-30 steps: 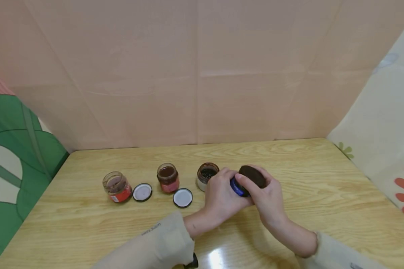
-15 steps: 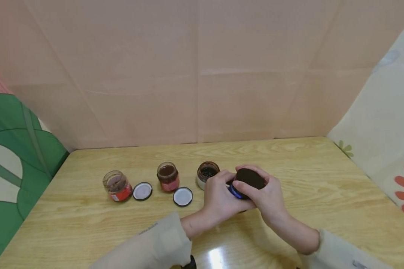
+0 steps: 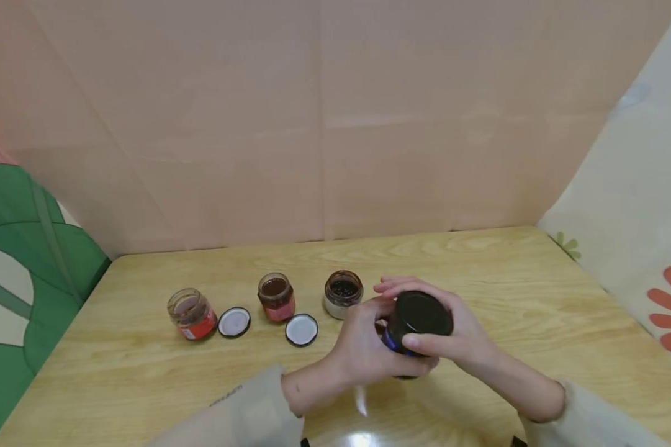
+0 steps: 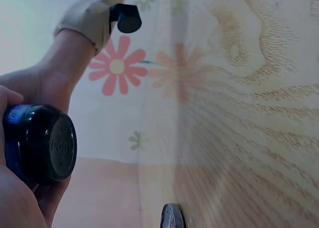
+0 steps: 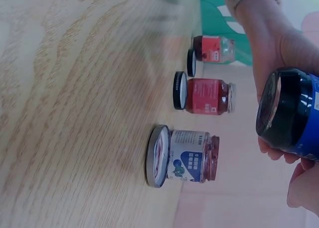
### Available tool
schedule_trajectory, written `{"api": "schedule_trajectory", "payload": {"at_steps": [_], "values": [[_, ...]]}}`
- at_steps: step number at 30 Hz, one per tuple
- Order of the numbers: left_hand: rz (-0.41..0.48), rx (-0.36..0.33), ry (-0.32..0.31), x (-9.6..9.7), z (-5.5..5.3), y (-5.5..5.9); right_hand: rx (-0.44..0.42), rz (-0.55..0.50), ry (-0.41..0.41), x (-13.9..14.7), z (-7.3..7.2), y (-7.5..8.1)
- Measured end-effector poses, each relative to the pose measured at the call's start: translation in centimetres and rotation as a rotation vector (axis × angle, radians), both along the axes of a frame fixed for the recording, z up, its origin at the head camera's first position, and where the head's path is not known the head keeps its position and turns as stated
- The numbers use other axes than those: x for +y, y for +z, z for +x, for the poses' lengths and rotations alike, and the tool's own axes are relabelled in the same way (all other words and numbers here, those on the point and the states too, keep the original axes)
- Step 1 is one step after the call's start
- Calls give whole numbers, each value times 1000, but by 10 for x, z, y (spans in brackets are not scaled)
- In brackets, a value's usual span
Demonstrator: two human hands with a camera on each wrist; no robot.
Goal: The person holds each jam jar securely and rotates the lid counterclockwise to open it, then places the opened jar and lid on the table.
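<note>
A dark jar with a blue label (image 5: 310, 119) is held between both hands, raised over the table. Its round black lid (image 3: 423, 313) faces up toward the head camera. My left hand (image 3: 363, 344) wraps around the jar body from the left. From the right, my right hand (image 3: 472, 326) grips the lid, thumb on the near side and fingers along the far side. The jar's dark base (image 4: 63, 147), with raised marks, shows in the left wrist view. Nearest the left hand stands an uncapped jar with a white label (image 3: 337, 308), dark stuff inside.
An uncapped jar with a pinkish-red label (image 3: 279, 310) and one with a red label (image 3: 203, 326) stand farther left. Upturned lids (image 3: 234, 322) (image 3: 301, 329) lie by them. A third lid (image 5: 157, 156) lies before the white-labelled jar, hidden by the left hand in the head view.
Both hands have brought the dark jar slightly nearer the body, and its lid now faces the head camera more. The right hand's fingers have straightened a little on the far side.
</note>
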State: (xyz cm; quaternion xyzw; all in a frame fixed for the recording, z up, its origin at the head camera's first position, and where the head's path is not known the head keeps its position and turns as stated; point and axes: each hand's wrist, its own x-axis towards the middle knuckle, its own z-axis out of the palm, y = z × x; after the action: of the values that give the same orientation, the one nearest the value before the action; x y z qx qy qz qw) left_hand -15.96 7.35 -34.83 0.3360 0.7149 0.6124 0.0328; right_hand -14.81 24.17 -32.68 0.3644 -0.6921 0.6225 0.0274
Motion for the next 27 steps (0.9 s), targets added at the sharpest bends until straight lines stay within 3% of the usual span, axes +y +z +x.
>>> {"api": "schedule_trajectory", "payload": {"at_steps": [10,17,22,27], "values": [[-84,70,61,-2,-5,-5,-109,-22,-92,-1,-2,-4],[-136,59,96,-4,-5,-5,-247,-14,-184,-2,-2,0],[-133,71,111,-5,-6,-8,-359,-70,-222,-1,-3,-1],[-111,71,114,-7,-8,-9,-378,-136,-237,-2,-5,-2]]}}
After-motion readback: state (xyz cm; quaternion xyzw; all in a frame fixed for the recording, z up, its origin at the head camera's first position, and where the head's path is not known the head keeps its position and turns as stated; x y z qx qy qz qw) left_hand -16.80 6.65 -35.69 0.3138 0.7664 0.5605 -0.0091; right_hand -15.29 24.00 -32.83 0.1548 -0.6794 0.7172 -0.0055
